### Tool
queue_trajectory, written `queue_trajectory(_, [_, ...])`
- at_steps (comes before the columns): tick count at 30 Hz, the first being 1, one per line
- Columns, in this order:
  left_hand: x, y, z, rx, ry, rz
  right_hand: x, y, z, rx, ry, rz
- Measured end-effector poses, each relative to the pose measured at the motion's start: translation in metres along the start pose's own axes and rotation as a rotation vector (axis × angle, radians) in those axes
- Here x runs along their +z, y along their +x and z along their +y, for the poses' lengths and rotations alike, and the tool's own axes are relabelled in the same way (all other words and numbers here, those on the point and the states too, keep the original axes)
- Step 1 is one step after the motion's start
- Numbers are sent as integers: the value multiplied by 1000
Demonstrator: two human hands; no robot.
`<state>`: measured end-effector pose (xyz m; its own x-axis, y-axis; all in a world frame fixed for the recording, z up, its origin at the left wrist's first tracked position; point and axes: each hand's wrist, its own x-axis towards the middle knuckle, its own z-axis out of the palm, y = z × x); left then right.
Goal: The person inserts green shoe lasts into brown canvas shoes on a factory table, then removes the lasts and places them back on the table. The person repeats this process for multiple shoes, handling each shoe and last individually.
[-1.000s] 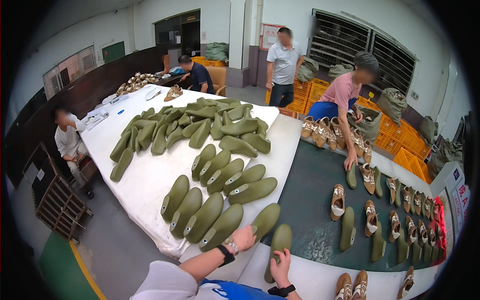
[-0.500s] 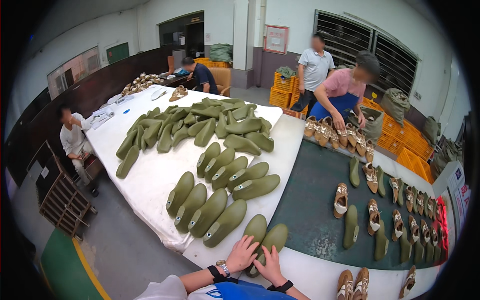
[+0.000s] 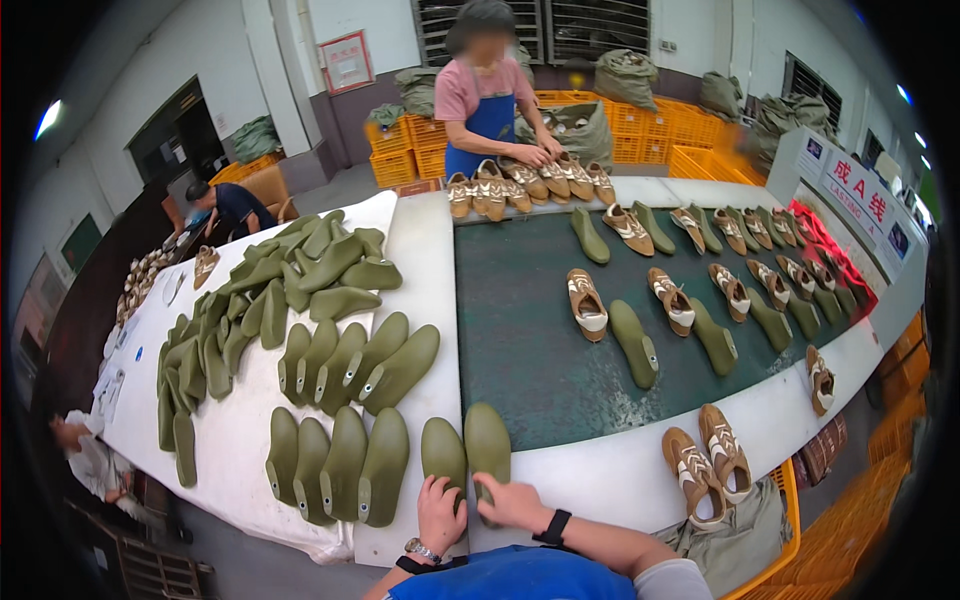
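- Head view: a left shoe last [image 3: 443,450] and a right shoe last [image 3: 487,435] are set side by side near the close edge of the worktop [image 3: 425,300].
- The left hand [image 3: 440,515] is laid over one near end, the right hand [image 3: 512,503] bent over the other; whether either grip is clenched cannot be told.
- Both lasts are best steadied evenly, toes aligned, neighbours left unbumped.
- Near ends are partly hidden by fingers; orange crates [image 3: 880,480] at lower right are blurred.

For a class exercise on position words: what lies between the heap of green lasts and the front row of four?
A row of five green lasts, seen in the head view.
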<state>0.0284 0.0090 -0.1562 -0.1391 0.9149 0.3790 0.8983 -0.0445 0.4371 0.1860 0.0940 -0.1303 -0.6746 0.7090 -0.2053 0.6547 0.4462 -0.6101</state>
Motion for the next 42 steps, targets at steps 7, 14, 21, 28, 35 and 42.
queue_trajectory(7, [0, 0, 2, -31, -16, -18, -53, 127, 94, 121, -290, 387])
queue_trajectory(14, [0, 2, 4, -41, -21, 4, -52, 195, 137, 341, -431, 383])
queue_trajectory(21, [0, 2, 3, -46, -34, 37, -53, 202, 130, 511, -306, 406])
queue_trajectory(28, [7, -4, 0, 35, -38, 81, -89, 116, 123, 329, -36, 184])
queue_trajectory(35, [6, -7, -1, 16, -26, -25, -93, -101, 171, 323, -52, 718])
queue_trajectory(42, [0, -2, 4, 78, -1, -104, -80, -240, 205, 940, -399, 787])
